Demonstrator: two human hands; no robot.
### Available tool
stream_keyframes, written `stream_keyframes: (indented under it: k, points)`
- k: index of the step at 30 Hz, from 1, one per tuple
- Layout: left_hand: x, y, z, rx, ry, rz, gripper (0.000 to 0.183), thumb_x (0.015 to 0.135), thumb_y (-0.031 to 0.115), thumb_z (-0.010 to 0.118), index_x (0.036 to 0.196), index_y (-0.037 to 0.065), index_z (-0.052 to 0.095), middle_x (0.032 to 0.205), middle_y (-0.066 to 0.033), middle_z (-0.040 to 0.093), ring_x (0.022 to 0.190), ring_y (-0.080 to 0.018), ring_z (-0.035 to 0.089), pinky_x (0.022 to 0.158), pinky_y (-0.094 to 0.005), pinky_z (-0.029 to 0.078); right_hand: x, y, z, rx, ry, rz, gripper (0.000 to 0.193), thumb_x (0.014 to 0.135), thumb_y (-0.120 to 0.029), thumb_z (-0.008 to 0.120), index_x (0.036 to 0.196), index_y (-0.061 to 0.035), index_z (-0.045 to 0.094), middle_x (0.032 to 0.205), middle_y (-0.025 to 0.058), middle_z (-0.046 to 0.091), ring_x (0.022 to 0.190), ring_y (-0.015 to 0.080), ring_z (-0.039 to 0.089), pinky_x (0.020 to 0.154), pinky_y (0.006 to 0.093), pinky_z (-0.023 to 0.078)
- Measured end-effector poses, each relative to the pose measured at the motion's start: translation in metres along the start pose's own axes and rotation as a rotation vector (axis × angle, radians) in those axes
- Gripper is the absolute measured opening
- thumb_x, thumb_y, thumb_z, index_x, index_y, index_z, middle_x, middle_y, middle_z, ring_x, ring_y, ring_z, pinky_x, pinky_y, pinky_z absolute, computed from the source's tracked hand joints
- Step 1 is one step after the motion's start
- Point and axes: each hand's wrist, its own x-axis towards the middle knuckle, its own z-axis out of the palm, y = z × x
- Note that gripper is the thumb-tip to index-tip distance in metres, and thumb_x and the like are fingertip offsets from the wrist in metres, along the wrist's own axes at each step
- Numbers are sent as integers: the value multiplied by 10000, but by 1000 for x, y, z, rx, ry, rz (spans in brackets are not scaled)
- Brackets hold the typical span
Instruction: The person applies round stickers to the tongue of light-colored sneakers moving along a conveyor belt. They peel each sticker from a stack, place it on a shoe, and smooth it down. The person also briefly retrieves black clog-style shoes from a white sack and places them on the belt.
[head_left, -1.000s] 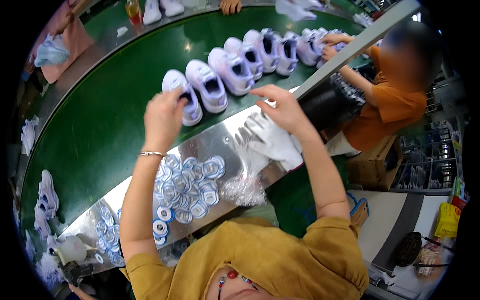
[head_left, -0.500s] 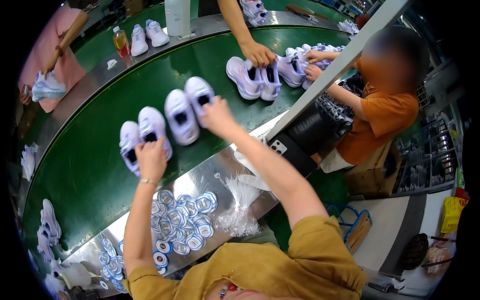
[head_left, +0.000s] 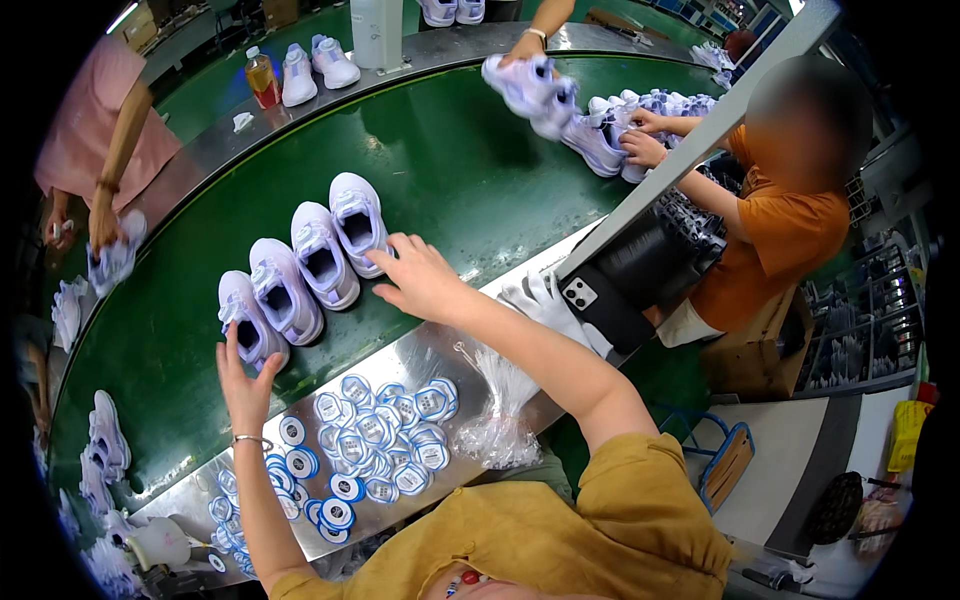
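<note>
Several pale lavender sneakers stand side by side in a slanting row on the green belt [head_left: 440, 200], toes pointing away from me. At the left end, my left hand [head_left: 243, 388] is open with fingers apart, its fingertips at the heel side of the leftmost sneaker [head_left: 237, 290]. My right hand [head_left: 428, 280] is also open, fingers spread, beside the heel of the rightmost sneaker [head_left: 352, 190]; whether it touches is hard to tell. Near my left wrist, round blue-and-white tags [head_left: 380, 435] lie heaped on the metal ledge [head_left: 375, 520], beside a bunch of clear plastic loops [head_left: 505, 395].
White gloves [head_left: 548, 312] and a phone [head_left: 585, 295] lie right of the loops. A grey post [head_left: 690, 130] slants up in front of a co-worker in orange [head_left: 780, 220] handling sneakers. Another co-worker in pink [head_left: 105, 120] stands far left. A drink bottle [head_left: 262, 78] stands on the far rim.
The sneakers now stand closer together, nearer me and further left. Both my hands have let go, fingers opening. Across the belt, another person's hand has lifted a pair of sneakers.
</note>
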Motion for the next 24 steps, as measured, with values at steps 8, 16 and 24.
stream_keyframes:
  k: [8,16,24]
  points:
    - [40,-39,38,-307,94,174,773,651,-19,699,1362,122,430,1246,-125,523,1143,-291,506,969,-359,399,-67,15,-38,226,108,6,379,804,-157,666,1158,-51,581,1128,148,536,1048,305,540,886,355,442]
    - [62,27,74,-294,62,265,742,649,-27,705,1325,183,483,1066,-98,552,951,-283,566,801,-335,481,-86,64,-64,-424,70,236,623,724,-322,737,1261,-121,493,1334,262,368,1228,471,357,942,508,385]
    - [57,17,73,-340,9,186,764,677,-18,704,1359,192,431,1195,-99,524,1063,-259,547,823,-317,488,-34,93,-21,-223,303,224,609,758,-199,654,1329,-217,444,898,178,520,829,357,578,696,447,498]
